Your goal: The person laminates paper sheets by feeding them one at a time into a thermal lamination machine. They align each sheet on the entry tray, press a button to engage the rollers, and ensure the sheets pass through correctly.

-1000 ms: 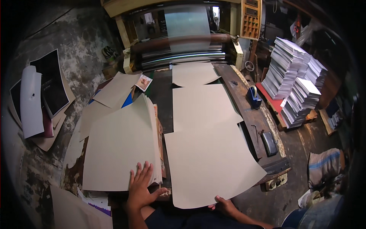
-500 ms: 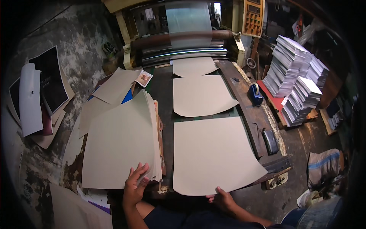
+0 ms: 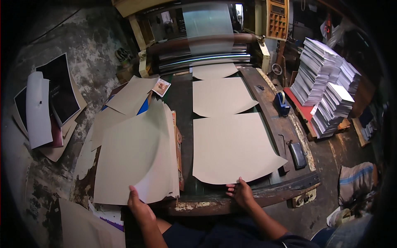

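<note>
A large grey-brown card sheet [image 3: 233,144] lies on the dark feed table, its near right corner curled up. My right hand [image 3: 242,194] is at its front edge, a fingertip touching the edge and the other fingers apart below it. To the left is a stack of similar sheets [image 3: 177,165]. My left hand [image 3: 142,208] holds the near edge of the stack's top sheet [image 3: 124,157], which bends up and shows a paler underside; some of its fingers are hidden. Ahead, two more sheets [image 3: 223,95] lie in line toward the rollers [image 3: 204,58].
Along the table's right rail are a blue tape dispenser [image 3: 282,104], a hex key [image 3: 284,142] and a dark case [image 3: 297,155]. Tall paper stacks [image 3: 316,74] stand at right. Loose sheets [image 3: 128,97] lie behind the left stack. A control panel [image 3: 277,18] hangs beside the machine.
The line of sheets has moved away toward the rollers, with my right hand reaching forward behind the nearest one. My left hand has moved down-left, and the stack's top sheet now bends up.
</note>
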Tool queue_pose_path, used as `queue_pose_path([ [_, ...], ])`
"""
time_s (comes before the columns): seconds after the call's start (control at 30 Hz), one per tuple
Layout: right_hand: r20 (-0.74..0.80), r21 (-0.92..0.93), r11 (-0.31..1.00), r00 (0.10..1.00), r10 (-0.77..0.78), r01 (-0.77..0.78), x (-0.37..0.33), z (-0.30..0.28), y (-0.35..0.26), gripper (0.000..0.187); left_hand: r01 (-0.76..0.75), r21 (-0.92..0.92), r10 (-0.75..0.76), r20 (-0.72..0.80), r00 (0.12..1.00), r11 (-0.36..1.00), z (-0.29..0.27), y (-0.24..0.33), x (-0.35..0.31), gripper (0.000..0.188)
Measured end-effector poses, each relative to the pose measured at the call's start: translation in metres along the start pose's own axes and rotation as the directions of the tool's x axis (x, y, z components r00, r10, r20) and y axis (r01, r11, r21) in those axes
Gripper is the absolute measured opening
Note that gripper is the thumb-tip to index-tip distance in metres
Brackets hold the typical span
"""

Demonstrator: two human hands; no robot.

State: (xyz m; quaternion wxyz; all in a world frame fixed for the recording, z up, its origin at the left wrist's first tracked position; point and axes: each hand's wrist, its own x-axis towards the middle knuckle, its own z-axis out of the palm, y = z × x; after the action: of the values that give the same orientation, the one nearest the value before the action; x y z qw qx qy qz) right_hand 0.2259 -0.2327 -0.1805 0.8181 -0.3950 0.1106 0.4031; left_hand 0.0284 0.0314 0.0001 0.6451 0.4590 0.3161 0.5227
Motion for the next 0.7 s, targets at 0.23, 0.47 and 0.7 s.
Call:
queue_pose_path([
  [0.23,-0.192,0.017,0.999,0.981,-0.041,0.045,-0.011,0.029,0.004,0.050,-0.496,0.534,0.224,0.493,0.840,0.684,0.011,0.012,-0.036,0.042],
  [0.47,0.521,-0.030,0.993,0.850,-0.078,0.110,-0.059,0.046,-0.055,0.070,-0.727,0.185,0.128,0.927,0.352,0.661,0.018,0.027,-0.049,0.019],
  [0.7,0.093,-0.298,0.948,0.992,-0.083,0.107,-0.070,0.020,-0.048,0.035,-0.864,0.328,-0.052,0.941,0.334,0.381,0.010,0.030,-0.033,0.071],
])
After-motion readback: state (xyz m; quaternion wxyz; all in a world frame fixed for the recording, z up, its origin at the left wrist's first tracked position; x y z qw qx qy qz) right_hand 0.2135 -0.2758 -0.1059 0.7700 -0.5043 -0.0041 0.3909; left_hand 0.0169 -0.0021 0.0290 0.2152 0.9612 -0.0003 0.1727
